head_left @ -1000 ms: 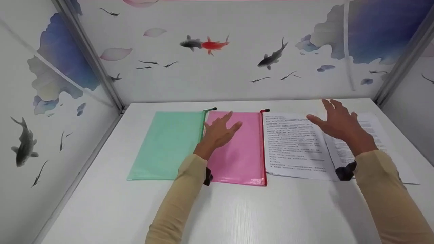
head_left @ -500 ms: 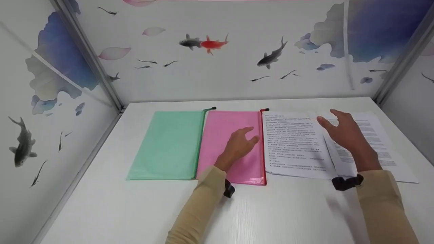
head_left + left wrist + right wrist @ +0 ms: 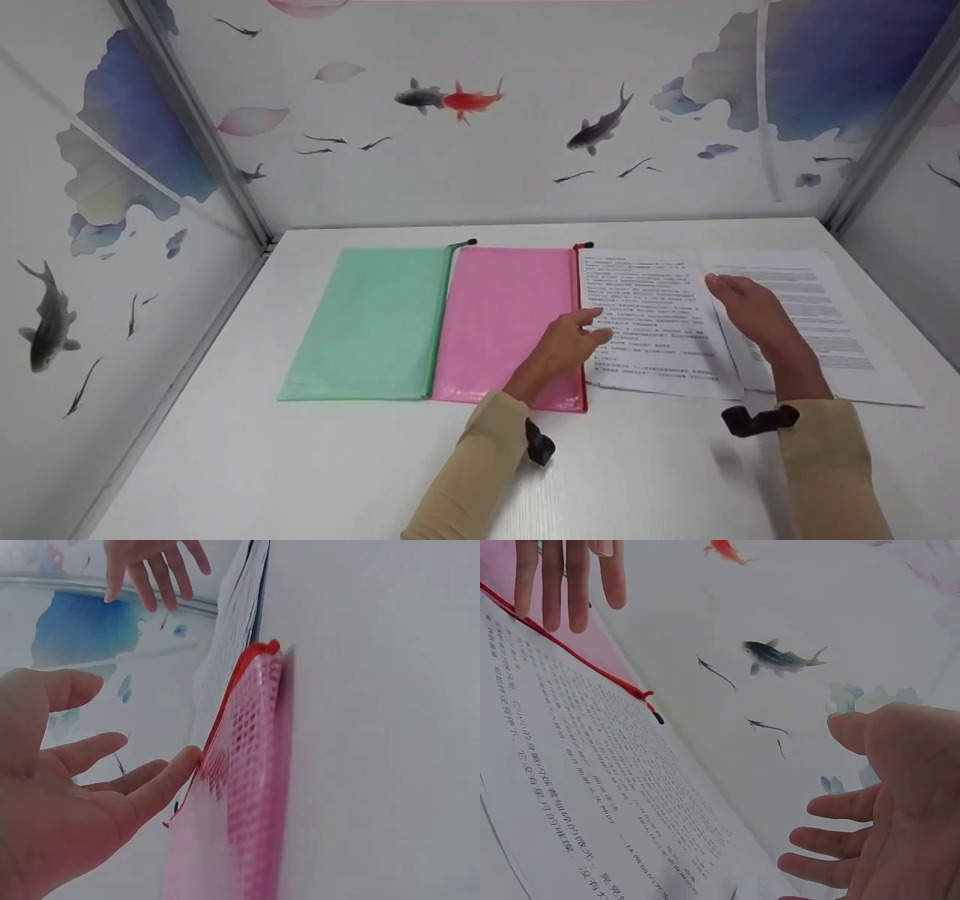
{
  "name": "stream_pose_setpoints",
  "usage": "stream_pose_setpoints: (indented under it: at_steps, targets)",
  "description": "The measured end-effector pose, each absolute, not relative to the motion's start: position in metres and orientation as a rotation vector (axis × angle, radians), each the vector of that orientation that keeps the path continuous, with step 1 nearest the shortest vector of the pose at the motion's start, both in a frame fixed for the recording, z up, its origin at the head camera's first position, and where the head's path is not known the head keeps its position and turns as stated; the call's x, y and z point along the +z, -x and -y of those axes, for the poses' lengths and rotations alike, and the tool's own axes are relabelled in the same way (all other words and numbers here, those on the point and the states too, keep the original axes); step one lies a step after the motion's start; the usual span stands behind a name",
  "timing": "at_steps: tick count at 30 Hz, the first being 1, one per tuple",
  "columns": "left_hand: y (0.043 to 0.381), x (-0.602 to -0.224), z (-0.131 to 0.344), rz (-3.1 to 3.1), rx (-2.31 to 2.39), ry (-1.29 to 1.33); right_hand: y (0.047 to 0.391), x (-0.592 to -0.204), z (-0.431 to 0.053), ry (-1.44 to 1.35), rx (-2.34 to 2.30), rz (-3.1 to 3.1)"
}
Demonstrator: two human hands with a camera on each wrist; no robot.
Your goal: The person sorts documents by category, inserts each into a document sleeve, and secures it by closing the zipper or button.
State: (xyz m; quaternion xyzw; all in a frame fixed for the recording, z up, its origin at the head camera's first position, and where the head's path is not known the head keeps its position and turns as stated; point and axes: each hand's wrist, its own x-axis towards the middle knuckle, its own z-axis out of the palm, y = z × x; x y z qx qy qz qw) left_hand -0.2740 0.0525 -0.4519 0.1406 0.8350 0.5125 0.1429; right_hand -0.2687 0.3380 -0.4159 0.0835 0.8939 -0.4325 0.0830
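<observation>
- printed stack (image 3: 645, 352) lies flat on the white table (image 3: 225, 465), where it lay a second ago, its left edge just beside the pink pouch (image 3: 499, 315).
- left hand (image 3: 562, 346): half a second ago it was over the middle of the pink pouch; now it has shifted right, to the red zip (image 3: 578, 277).
- right hand (image 3: 756, 315): it has come nearer the person, and its fingers look closer together in the head view.
- left fingers are loosely bent and apart, holding nothing; their tips reach over the left edge of the printed stack, and contact with it or the zip cannot be told.
- right fingers are nearly straight, also holding nothing, at the right side of the printed stack and over the second set of sheets (image 3: 847, 330).
- green pouch (image 3: 364, 322) lies flat at far left, its green zip (image 3: 442, 322) along the right side; contents cannot be made out.
- pink pouch lies flat between the green pouch and the printed stack; its contents cannot be told either.
</observation>
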Motion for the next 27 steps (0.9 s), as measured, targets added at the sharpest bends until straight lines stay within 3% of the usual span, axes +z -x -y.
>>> stream_pose_setpoints:
  at_steps: [8, 20, 27]
  targets:
    - [0.270, -0.452, -0.060, -2.457, 1.441, -0.427, 0.268, -0.435, -0.342, -0.294, -1.249, -2.585]
    - [0.264, -0.445, -0.074, -2.440, 1.530, -0.157, 0.271, -0.440, -0.349, -0.452, -1.369, -2.427]
    - [0.268, -0.446, -0.074, -2.427, 1.577, -0.137, 0.275, -0.446, -0.351, -0.575, -1.359, -2.436]
